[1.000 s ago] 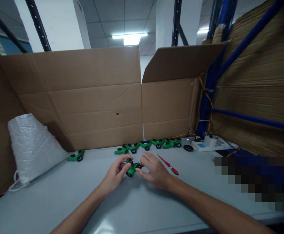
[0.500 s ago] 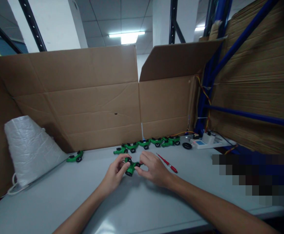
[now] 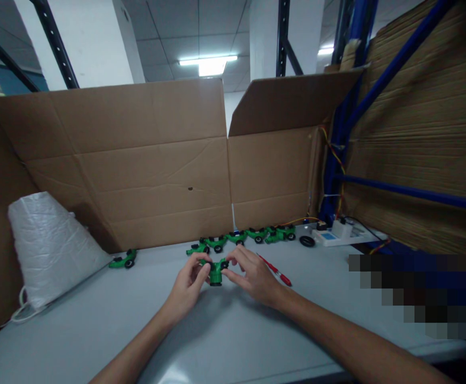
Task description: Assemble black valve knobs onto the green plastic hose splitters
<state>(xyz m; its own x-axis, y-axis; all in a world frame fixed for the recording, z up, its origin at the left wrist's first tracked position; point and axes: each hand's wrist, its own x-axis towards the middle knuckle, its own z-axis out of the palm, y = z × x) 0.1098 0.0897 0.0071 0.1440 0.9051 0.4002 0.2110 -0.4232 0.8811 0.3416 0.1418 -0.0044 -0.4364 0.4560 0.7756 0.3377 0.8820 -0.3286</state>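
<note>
A small green toy car (image 3: 215,273) with black wheels is held up over the table between my two hands. My left hand (image 3: 190,280) pinches its left side between thumb and fingers. The thumb and fingertips of my right hand (image 3: 252,274) close on the black wheel at its right side. Beyond my hands, several similar green toy cars (image 3: 236,238) stand in a row along the back of the table. A red screwdriver (image 3: 276,271) lies just to the right of my right hand.
Another green toy car (image 3: 124,260) sits beside a silvery wrapped bundle (image 3: 52,245) at left. A black ring-shaped coil (image 3: 307,241) and a white power strip (image 3: 348,233) lie at the back right. Cardboard walls (image 3: 156,186) edge the grey-white table (image 3: 233,341).
The toy car has turned between my hands, so its lower end now points straight toward me rather than slightly left. Both hands stay in nearly the same place.
</note>
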